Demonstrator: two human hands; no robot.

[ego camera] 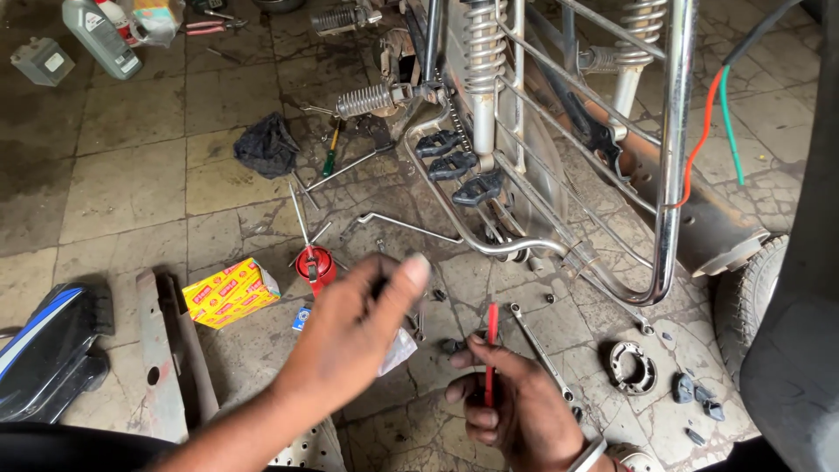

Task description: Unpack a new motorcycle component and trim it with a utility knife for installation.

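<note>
My right hand (516, 406) is closed around a thin red-handled tool (492, 336) that points up and away from me. Beside it to the left, my left hand (354, 332) is raised above the floor with its fingers pinched on a small dark part that I cannot make out; a scrap of clear plastic (400, 350) shows just under it. Both hands hover over a stained tiled floor, in front of a motorcycle's chrome side guard (669, 175) and rear springs (482, 44).
A red oil can (315, 265), a yellow-and-red box (230, 292), wrenches (540, 348), a screwdriver (331, 154), a dark rag (266, 145), a round metal brake part (632, 367) and small black pieces (696, 395) lie around. An oil bottle (100, 37) stands at the back left, a blue panel (48, 345) at left.
</note>
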